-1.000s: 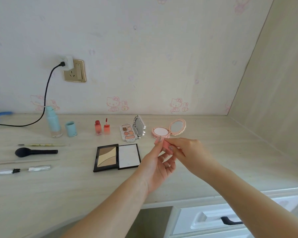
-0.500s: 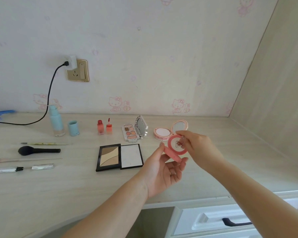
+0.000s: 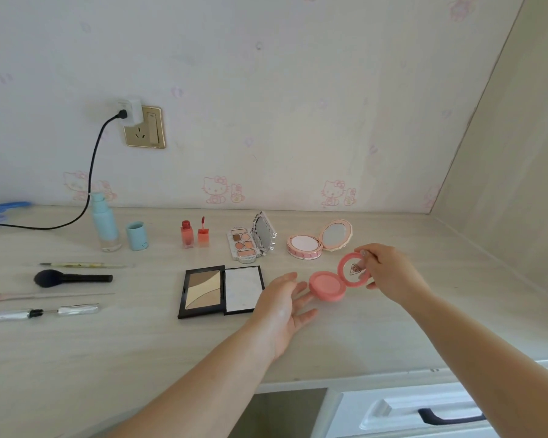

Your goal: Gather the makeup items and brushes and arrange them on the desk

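Setting Down an Open Blush Compact

Pinching the raised lid, the right hand (image 3: 389, 273) held the pink blush compact (image 3: 328, 285) open on the counter (image 3: 361, 336). The left hand (image 3: 282, 306) lay relaxed and empty, fingertips touching the compact's base, between both hands.

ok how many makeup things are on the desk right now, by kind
Open compacts and palettes: 4 (coral blush compact, pink powder compact, eyeshadow palette, black contour palette)
Brushes and slim tools: 4
Lip tints: 2
Blue bottle and cap: 2
Total: 12
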Demonstrator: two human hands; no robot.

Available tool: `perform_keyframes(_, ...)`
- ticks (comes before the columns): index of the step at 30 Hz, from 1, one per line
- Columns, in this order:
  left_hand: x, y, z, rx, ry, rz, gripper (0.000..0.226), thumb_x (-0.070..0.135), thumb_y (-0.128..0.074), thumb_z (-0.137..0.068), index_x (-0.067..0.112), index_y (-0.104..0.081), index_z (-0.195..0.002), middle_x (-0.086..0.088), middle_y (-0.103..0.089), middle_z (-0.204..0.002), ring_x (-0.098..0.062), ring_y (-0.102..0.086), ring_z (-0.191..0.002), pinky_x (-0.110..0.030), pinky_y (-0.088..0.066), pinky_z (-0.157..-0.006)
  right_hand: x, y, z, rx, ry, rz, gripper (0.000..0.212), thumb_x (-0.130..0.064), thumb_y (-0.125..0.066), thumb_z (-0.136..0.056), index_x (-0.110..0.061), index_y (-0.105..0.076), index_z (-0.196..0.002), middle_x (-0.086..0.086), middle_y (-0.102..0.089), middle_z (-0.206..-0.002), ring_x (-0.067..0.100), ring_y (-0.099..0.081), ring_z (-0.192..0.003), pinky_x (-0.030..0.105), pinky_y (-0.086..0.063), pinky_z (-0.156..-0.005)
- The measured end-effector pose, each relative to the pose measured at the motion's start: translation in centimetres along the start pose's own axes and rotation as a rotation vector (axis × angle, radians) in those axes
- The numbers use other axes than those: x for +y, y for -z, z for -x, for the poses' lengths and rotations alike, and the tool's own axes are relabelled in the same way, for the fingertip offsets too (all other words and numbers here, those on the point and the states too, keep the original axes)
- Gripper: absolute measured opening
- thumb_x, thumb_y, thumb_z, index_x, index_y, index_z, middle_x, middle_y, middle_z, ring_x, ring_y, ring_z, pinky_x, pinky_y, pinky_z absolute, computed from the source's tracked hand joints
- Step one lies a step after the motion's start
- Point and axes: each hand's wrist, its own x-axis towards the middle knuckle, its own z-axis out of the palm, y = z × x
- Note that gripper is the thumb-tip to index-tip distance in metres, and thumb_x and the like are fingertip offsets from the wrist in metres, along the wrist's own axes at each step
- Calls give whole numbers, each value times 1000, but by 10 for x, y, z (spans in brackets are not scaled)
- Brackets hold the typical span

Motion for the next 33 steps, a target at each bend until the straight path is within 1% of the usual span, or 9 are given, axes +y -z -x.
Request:
perform_keyframes(3, -1, -1, 2, 24, -66, -56, 38, 8, -35, -97, 22, -45, -131, -8, -54, -125, -25, -59, -112, -37, -53, -81, 2, -5, -8, -2, -25, 9, 28, -13, -37, -97, -13, -61, -111, 0, -66, -84, 16, -64, -73, 29, -55, -63)
perform_keyframes(8, -5, 0, 2, -40, -99, -160, 44, 9, -36, -97, 25, -40, -138, -6, -56, -123, -20, -54, -118, -35, -49, -88, 1, -11, -18, -18, -13, 58, 27, -17, -39, -96, -17, -62, -111, -3, -67, -84, 19, -65, -76, 35, -58, -68)
perform_keyframes(11, -5, 0, 1, -54, -89, -203, 44, 10, -38, -96, 28, -41, -137, -5, -56, -124, -18, -53, -119, -33, -49, -87, 1, -15, -21, -28, -20, 51, 27, -17, -39, -97, -17, -62, -111, -1, -67, -85, 19, -64, -79, 31, -56, -63)
perform_keyframes(15, -4, 2, -3, -58, -73, -249, 42, 13, -43, -95, 28, -44, -133, -4, -56, -123, -16, -54, -116, -34, -48, -92, 7, -20, -24, -45, -57, -5, 28, -15, -39, -97, -16, -61, -113, 1, -67, -88, 11, -62, -72, 24, -51, -55)
perform_keyframes(18, -4, 3, -6, -87, -74, -299, 44, 16, -44, -95, 31, -39, -136, -2, -53, -128, -15, -51, -118, -35, -46, -96, 12, -22, -26, -46, -92, -70, 28, -12, -37, -97, -13, -61, -112, 1, -67, -86, 15, -63, -71, 24, -48, -53)
perform_keyframes(22, -4, 3, -8, -105, -85, -354, 47, 17, -45, -96, 32, -36, -139, 0, -46, -138, -15, -47, -124, -32, -46, -96, 18, -23, -28, -40, -130, -131, 29, -13, -36, -98, -13, -62, -112, 2, -69, -87, 21, -64, -80, 25, -45, -54)
perform_keyframes(29, -6, 4, -9, -112, -87, -357, 48, 15, -43, -96, 34, -36, -139, -1, -43, -140, -16, -45, -124, -32, -45, -96, 23, -24, -31, -50, -148, -161, 30, -17, -37, -97, -18, -63, -113, 1, -69, -90, 25, -65, -90, 26, -47, -56)
perform_keyframes(31, -5, 4, -7, -111, -81, -328, 46, 14, -43, -96, 34, -37, -137, -2, -45, -138, -17, -46, -125, -32, -46, -92, 23, -24, -29, -61, -147, -161, 31, -18, -38, -97, -20, -61, -118, 1, -68, -93, 24, -64, -92, 27, -49, -59)
perform_keyframes(33, -5, 5, -8, -72, -105, -309, 41, 15, -44, -96, 36, -42, -130, -1, -49, -133, -16, -48, -123, -32, -47, -88, 27, -22, -28, -36, -123, -140, 34, -20, -40, -96, -22, -55, -127, 1, -67, -100, 24, -65, -95, 34, -54, -67)
